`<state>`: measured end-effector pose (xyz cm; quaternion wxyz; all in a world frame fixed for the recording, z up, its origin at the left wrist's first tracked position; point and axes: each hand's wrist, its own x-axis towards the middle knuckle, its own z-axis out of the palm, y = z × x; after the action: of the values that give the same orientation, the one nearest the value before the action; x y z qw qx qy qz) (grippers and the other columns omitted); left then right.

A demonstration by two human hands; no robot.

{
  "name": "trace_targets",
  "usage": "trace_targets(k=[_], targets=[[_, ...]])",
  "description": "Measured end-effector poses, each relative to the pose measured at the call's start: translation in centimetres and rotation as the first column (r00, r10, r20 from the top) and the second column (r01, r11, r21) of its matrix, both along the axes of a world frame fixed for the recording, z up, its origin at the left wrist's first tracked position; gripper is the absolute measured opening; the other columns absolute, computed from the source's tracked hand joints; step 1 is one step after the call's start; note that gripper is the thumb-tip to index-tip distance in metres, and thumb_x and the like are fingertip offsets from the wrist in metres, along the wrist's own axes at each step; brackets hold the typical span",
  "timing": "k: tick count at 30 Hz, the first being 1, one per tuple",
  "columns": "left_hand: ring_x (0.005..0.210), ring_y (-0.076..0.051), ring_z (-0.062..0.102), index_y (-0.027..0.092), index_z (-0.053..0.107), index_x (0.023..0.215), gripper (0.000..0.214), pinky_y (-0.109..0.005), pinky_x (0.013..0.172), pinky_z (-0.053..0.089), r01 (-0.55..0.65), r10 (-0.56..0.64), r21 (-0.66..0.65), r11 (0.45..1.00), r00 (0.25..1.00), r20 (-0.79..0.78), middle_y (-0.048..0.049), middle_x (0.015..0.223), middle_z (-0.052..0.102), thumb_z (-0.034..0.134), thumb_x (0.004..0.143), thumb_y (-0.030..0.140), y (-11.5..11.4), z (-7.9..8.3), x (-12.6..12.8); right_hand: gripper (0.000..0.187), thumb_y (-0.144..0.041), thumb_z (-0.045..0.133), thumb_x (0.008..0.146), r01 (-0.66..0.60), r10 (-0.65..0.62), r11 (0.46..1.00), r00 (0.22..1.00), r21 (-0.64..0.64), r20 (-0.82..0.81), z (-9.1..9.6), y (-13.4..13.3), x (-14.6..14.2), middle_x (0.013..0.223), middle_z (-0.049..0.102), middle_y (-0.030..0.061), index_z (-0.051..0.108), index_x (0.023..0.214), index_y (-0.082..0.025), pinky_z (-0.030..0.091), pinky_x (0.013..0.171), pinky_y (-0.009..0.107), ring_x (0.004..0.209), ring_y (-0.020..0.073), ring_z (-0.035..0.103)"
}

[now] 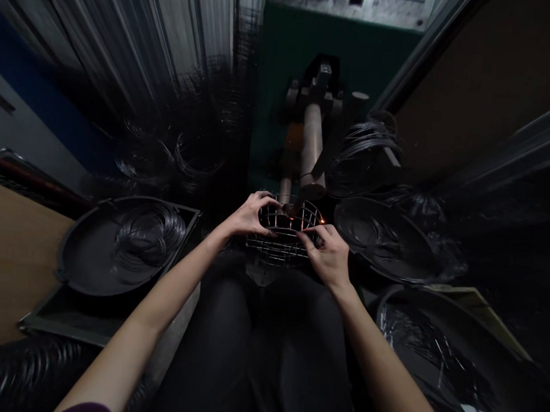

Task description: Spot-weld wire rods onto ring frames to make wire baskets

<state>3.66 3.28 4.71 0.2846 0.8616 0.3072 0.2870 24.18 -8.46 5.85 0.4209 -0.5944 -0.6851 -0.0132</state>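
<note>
A round wire basket (277, 254) of crossing metal wires sits in front of my knees, under the arms of a spot welder (314, 147). My left hand (250, 214) grips its left side, with thumb and fingers curved around the wires. On the right, my right hand (330, 253) pinches the near wire of the basket between thumb and fingers. The welder's electrode tip (286, 206) reaches down into the basket between my hands. Small orange sparks (322, 221) glow by my right fingertips. Exactly which wires touch the tip is too dark to tell.
A black basin (81, 253) with coiled wire stands at left. Two more basins, one at right (417, 259) and one nearer (389, 300), hold wire pieces. Wire rings (198, 158) lie behind my left hand; a wire bundle (367, 140) hangs beside the green machine body (280, 62).
</note>
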Motion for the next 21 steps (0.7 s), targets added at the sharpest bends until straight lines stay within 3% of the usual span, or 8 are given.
trace_targets(k=[7,15,18,21], targets=[[0.126,-0.029,0.040,0.021,0.057,0.117,0.076,-0.045,0.109,0.033,-0.017,0.018,-0.058,0.998,1.000,0.012,-0.0099,0.128,0.043,0.086,0.048,0.037,2.1,0.0,0.7,0.031,-0.048,0.059,0.082,0.090,-0.102,0.991,0.986,-0.096,-0.134,-0.1,1.9,0.4,0.074,0.054,0.0010,0.065,0.075,-0.019,0.039,0.058,0.026,0.059,0.0120,0.047],[0.122,-0.030,0.044,0.020,0.059,0.114,0.074,-0.047,0.108,0.034,-0.016,0.017,-0.071,0.997,1.000,0.014,-0.0098,0.125,0.048,0.086,0.049,0.041,3.5,0.8,0.9,0.036,-0.053,0.055,0.082,0.108,-0.124,0.983,0.986,-0.149,-0.108,-0.1,3.7,0.0,0.076,0.053,0.0019,0.066,0.076,-0.019,0.038,0.058,0.027,0.058,0.0123,0.045],[0.124,-0.031,0.042,0.019,0.055,0.119,0.080,-0.048,0.109,0.031,-0.005,0.008,-0.066,0.998,0.998,0.057,-0.0103,0.128,0.048,0.085,0.049,0.042,3.4,0.5,0.4,0.038,-0.051,0.046,0.088,0.121,-0.138,0.980,0.986,-0.160,-0.099,0.8,2.5,0.3,0.081,0.054,0.0043,0.066,0.082,-0.019,0.043,0.068,0.029,0.069,0.0156,0.051],[0.136,-0.033,0.028,0.022,0.034,0.138,0.102,-0.048,0.114,0.022,-0.014,0.038,-0.145,0.989,0.986,0.164,-0.0127,0.144,0.031,0.085,0.052,0.041,2.8,-1.5,-1.2,0.044,-0.045,0.028,0.096,0.107,-0.133,0.974,0.984,-0.198,-0.121,1.8,-1.4,1.8,0.093,0.058,0.0068,0.065,0.093,-0.021,0.043,0.083,0.032,0.088,0.0184,0.055]])
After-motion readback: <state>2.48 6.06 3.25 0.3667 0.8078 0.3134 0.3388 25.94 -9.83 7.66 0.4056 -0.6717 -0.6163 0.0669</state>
